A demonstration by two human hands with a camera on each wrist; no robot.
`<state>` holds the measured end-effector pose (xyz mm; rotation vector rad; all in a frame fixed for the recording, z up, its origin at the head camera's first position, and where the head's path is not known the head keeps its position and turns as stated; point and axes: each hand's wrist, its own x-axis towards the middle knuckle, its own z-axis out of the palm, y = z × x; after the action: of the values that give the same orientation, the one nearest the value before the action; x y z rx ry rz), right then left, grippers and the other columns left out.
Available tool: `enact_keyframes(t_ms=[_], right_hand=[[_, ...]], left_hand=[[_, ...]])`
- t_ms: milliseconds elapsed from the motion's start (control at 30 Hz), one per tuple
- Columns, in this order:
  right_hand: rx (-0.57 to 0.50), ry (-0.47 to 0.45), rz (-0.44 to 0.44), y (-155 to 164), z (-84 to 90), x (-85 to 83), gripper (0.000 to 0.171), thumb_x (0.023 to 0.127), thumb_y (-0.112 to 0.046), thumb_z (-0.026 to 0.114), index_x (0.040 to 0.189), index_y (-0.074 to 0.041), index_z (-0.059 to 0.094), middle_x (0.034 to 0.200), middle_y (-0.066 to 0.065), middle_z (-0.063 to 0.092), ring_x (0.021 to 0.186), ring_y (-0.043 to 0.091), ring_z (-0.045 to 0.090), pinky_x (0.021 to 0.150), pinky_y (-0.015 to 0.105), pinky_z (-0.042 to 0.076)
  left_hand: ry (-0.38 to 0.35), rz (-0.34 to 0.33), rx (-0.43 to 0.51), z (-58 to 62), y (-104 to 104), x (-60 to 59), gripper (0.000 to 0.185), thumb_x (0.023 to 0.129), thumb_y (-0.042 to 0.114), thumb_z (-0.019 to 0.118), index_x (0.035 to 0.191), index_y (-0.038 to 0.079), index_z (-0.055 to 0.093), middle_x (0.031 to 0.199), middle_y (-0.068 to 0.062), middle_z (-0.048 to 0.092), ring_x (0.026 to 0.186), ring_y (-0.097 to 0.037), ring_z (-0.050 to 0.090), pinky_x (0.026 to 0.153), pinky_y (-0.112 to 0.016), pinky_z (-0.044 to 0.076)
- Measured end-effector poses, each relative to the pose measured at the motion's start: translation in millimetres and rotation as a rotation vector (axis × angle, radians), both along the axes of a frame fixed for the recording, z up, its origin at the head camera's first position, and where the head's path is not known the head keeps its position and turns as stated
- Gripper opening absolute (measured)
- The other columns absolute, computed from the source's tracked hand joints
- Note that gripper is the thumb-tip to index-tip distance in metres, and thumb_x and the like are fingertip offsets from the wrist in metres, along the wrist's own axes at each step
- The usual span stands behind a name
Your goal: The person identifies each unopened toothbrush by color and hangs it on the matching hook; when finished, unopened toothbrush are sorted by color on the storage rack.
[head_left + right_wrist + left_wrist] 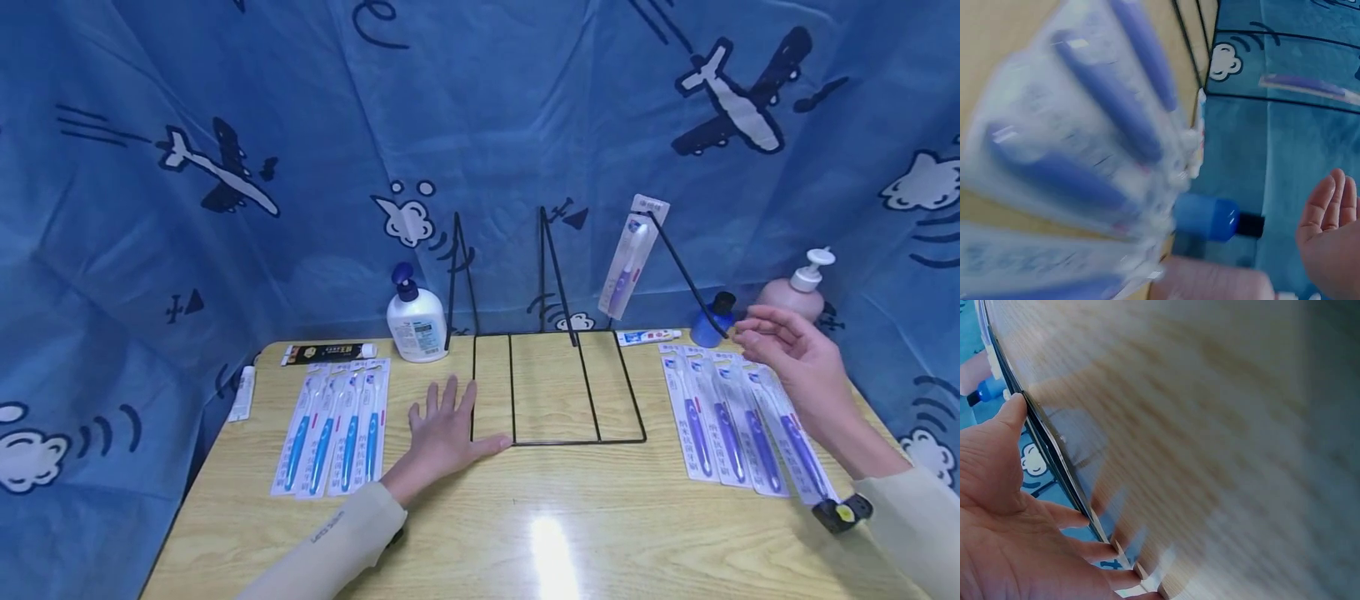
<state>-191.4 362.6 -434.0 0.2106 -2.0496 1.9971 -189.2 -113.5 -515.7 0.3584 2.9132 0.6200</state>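
A black wire rack (558,443) stands at the back of the table, with long prongs reaching forward. My left hand (448,429) rests with spread fingers on the left part of its base, the thumb at the front wire. One packaged purple toothbrush (627,258) hangs far back on the right prong (686,271). My right hand (798,367) hovers by that prong's front tip, fingers slightly bent, holding nothing; whether it touches the tip I cannot tell. Below it lie several packaged purple toothbrushes (727,421), blurred in the right wrist view.
Several packaged blue toothbrushes (330,429) lie at left, near a black toothpaste tube (328,353) and a small white tube (242,393). A white pump bottle (417,325) stands beside the rack. At right are another tube (648,337), a blue bottle (708,325) and a pink pump bottle (791,296).
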Motion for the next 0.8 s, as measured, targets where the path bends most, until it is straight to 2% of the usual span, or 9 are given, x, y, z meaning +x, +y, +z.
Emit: enact_keyframes(t_ms=[100, 167, 233, 300, 400, 467, 567, 667, 800], right_hand=[[0.127, -0.078, -0.097, 15.4, -5.4, 15.0, 0.031, 0.110, -0.007, 0.067, 0.136, -0.022, 0.064, 0.116, -0.011, 0.072, 0.100, 0.001, 0.069, 0.081, 0.013, 0.056], [0.209, -0.169, -0.157, 25.3, -10.2, 24.4, 0.027, 0.110, -0.014, 0.067, 0.133, -0.029, 0.063, 0.112, -0.018, 0.070, 0.097, -0.004, 0.068, 0.078, 0.012, 0.056], [0.247, -0.261, -0.197, 35.0, -16.7, 32.2, 0.025, 0.110, -0.020, 0.070, 0.131, -0.030, 0.061, 0.107, -0.023, 0.068, 0.094, -0.007, 0.067, 0.076, 0.013, 0.056], [0.293, -0.348, -0.229, 43.8, -24.6, 39.0, 0.032, 0.109, -0.028, 0.072, 0.138, -0.019, 0.061, 0.100, -0.029, 0.066, 0.089, -0.010, 0.065, 0.073, 0.014, 0.056], [0.378, -0.429, -0.246, 57.7, -37.6, 47.3, 0.058, 0.109, -0.029, 0.071, 0.150, 0.006, 0.051, 0.094, -0.032, 0.062, 0.084, -0.012, 0.062, 0.071, 0.014, 0.056], [0.465, -0.477, -0.250, 66.8, -45.1, 51.3, 0.070, 0.110, -0.030, 0.069, 0.154, 0.017, 0.041, 0.094, -0.025, 0.064, 0.082, -0.012, 0.059, 0.069, 0.014, 0.055], [0.574, -0.570, -0.232, 79.3, -53.3, 54.7, 0.077, 0.109, -0.037, 0.068, 0.153, 0.021, 0.040, 0.106, 0.000, 0.070, 0.085, -0.003, 0.059, 0.068, 0.017, 0.053], [0.688, -0.667, -0.189, 90.6, -57.7, 56.9, 0.083, 0.108, -0.046, 0.067, 0.150, 0.022, 0.042, 0.120, 0.025, 0.065, 0.093, 0.013, 0.058, 0.069, 0.024, 0.048], [0.783, -0.684, -0.123, 101.1, -61.4, 59.0, 0.082, 0.106, -0.049, 0.069, 0.142, 0.023, 0.051, 0.121, 0.032, 0.065, 0.102, 0.028, 0.059, 0.075, 0.031, 0.046]], left_hand=[[-0.001, 0.000, 0.003, 0.1, 1.9, 0.0, 0.114, 0.091, 0.078, 0.071, 0.173, 0.010, 0.031, 0.178, -0.026, 0.015, 0.161, -0.056, 0.007, 0.118, -0.083, 0.010], [-0.003, 0.001, -0.003, 0.6, 3.2, -0.1, 0.114, 0.091, 0.078, 0.071, 0.173, 0.010, 0.031, 0.178, -0.026, 0.015, 0.161, -0.056, 0.007, 0.118, -0.083, 0.011], [-0.009, 0.003, -0.011, 1.1, 4.0, -0.2, 0.114, 0.091, 0.079, 0.070, 0.173, 0.010, 0.031, 0.178, -0.026, 0.015, 0.161, -0.056, 0.007, 0.119, -0.083, 0.011], [-0.015, 0.004, -0.022, 1.6, 4.9, -0.6, 0.114, 0.091, 0.078, 0.070, 0.173, 0.010, 0.030, 0.178, -0.026, 0.015, 0.161, -0.056, 0.007, 0.119, -0.082, 0.011], [-0.023, 0.001, -0.035, 4.2, 6.0, -0.4, 0.113, 0.092, 0.077, 0.071, 0.173, 0.009, 0.030, 0.178, -0.027, 0.015, 0.161, -0.056, 0.008, 0.119, -0.082, 0.012], [-0.026, -0.001, -0.041, 6.9, 7.1, 0.4, 0.112, 0.093, 0.075, 0.072, 0.173, 0.009, 0.031, 0.178, -0.027, 0.015, 0.161, -0.057, 0.009, 0.119, -0.082, 0.012], [-0.023, 0.000, -0.039, 11.0, 8.9, 2.7, 0.110, 0.093, 0.073, 0.072, 0.172, 0.008, 0.032, 0.177, -0.028, 0.017, 0.160, -0.057, 0.010, 0.119, -0.082, 0.013], [-0.025, 0.002, -0.029, 13.3, 10.5, 4.6, 0.110, 0.093, 0.074, 0.073, 0.172, 0.007, 0.033, 0.177, -0.028, 0.017, 0.160, -0.057, 0.011, 0.119, -0.082, 0.013], [-0.026, 0.004, -0.031, 13.8, 10.2, 4.8, 0.110, 0.094, 0.074, 0.072, 0.172, 0.007, 0.032, 0.177, -0.028, 0.017, 0.160, -0.057, 0.012, 0.118, -0.082, 0.014]])
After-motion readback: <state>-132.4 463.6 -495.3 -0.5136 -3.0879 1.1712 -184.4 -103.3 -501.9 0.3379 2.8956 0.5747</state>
